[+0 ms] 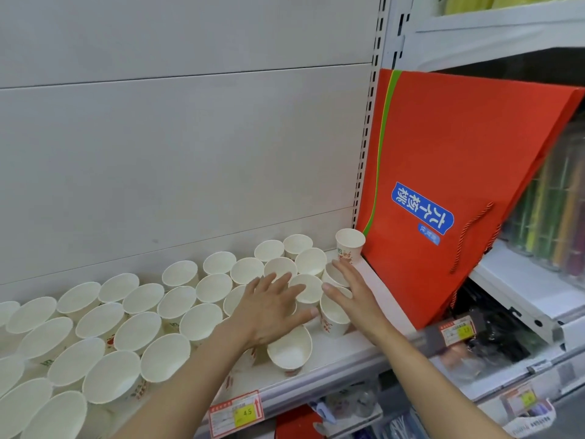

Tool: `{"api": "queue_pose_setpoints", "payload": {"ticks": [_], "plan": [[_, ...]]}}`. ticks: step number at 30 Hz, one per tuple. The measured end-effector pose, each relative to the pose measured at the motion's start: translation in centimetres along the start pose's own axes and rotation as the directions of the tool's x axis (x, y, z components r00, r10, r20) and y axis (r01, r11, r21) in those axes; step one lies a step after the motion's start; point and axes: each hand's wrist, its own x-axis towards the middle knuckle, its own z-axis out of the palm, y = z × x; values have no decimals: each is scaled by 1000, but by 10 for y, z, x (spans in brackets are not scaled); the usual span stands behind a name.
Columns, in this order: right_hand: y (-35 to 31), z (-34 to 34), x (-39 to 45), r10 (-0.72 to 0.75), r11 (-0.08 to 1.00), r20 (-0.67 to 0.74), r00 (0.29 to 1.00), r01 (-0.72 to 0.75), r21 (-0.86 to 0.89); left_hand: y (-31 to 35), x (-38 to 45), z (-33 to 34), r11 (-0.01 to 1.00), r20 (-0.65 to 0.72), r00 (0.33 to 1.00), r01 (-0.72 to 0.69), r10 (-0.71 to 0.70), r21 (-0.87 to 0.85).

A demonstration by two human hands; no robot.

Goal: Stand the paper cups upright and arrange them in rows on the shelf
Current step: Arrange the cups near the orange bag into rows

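Several white paper cups (139, 331) with red and green print stand upright, packed in rough rows across the white shelf (373, 283). My left hand (272, 308) lies flat with fingers spread over the cups near the right end, its palm touching their rims. My right hand (354, 293) is open too, fingers pressed against the right side of that cluster. Between the two hands stands one cup (306, 288). A single cup (349, 245) stands apart at the back right corner, against a red bag.
A large red paper bag (443, 172) with a blue label leans at the shelf's right end. Yellow price tags (243, 413) hang on the front rail. The neighbouring shelf on the right holds coloured packaged goods (550, 210).
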Motion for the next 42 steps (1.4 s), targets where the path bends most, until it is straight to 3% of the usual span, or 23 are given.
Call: {"api": "queue_pose_setpoints", "payload": {"ticks": [4, 7, 11, 15, 18, 22, 27, 33, 36, 42], "plan": [[-4, 3, -1, -29, 999, -46, 999, 27, -42, 6, -23, -7, 999, -156, 987, 31, -37, -39], [-13, -11, 8, -48, 998, -145, 988, 41, -50, 20, -49, 4, 1000, -299, 954, -24, 17, -18], [-16, -36, 43, -92, 970, -264, 960, 25, -244, 29, -66, 41, 994, -302, 948, -84, 100, 65], [-1, -51, 83, 71, 867, -188, 980, -154, -474, 31, -65, 52, 995, -262, 965, -1, 28, 103], [5, -50, 98, 143, 796, -100, 985, -174, -580, 35, -64, 51, 995, -316, 949, 24, 9, 100], [2, -44, 106, 127, 816, -34, 991, -124, -565, 44, -69, 55, 989, -401, 915, 29, 31, 143], [-6, -29, 91, 2, 905, 37, 999, 14, -425, 39, -90, 63, 981, -519, 854, 121, -24, 153], [-26, -35, 48, -165, 955, -140, 976, 123, -268, 19, -133, 77, 944, -651, 726, 328, -223, 41], [-17, -35, 16, -181, 949, -140, 973, 136, -284, 16, -145, 86, 907, -653, 670, 415, -354, -66], [-1, -26, -17, -134, 971, 3, 991, 132, -200, 25, -134, 95, 878, -574, 680, 448, -457, -168]]}}
